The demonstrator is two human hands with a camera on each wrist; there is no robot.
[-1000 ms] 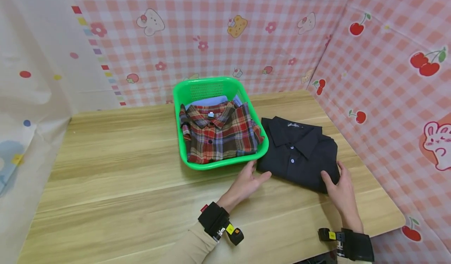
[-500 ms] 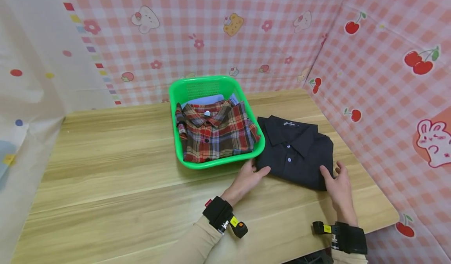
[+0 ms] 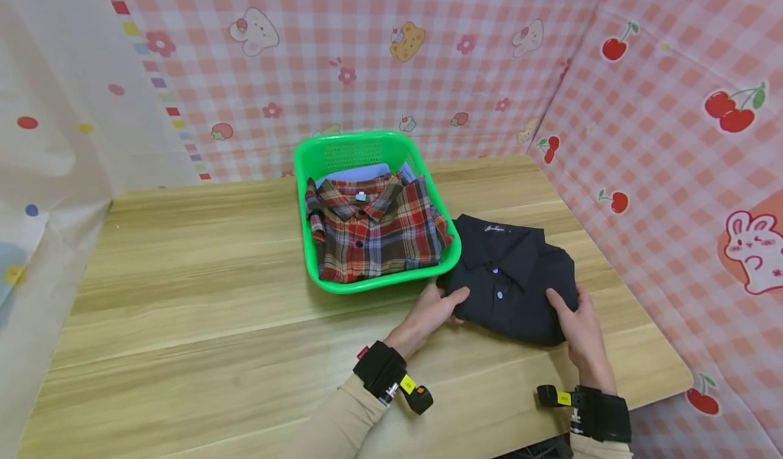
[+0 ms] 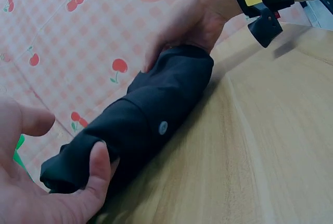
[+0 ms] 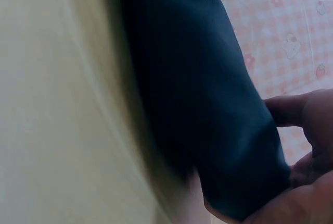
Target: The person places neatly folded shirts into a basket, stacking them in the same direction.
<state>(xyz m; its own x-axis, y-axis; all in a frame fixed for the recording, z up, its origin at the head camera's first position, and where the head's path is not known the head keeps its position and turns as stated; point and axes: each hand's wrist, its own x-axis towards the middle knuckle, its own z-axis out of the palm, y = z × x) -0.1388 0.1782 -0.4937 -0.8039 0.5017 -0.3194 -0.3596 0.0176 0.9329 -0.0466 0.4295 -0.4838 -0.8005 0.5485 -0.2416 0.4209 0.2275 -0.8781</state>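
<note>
A folded black collared shirt (image 3: 520, 309) with pale buttons lies at the right of the green basket (image 3: 367, 287), its near edge a little raised from the table. My left hand (image 3: 426, 313) grips the shirt's near left corner, thumb on top and fingers beneath. On the opposite side my right hand (image 3: 581, 326) holds the right edge, its thumb over the cloth. The left wrist view shows the shirt (image 4: 130, 109) as a thick folded bundle between both hands. A folded plaid shirt (image 3: 379, 241) sits in the basket, over light blue cloth (image 3: 357, 173) that is mostly hidden.
The wooden table (image 3: 202, 275) stretches left of the basket. Behind it hangs a pink checked cloth (image 3: 342, 30), and another checked cloth (image 3: 667, 139) closes the right side. A rounded table corner lies near my right forearm.
Both hands have closed on the black shirt's sides. The shirt has shifted slightly toward me and its near edge has come up. The basket stays in place.
</note>
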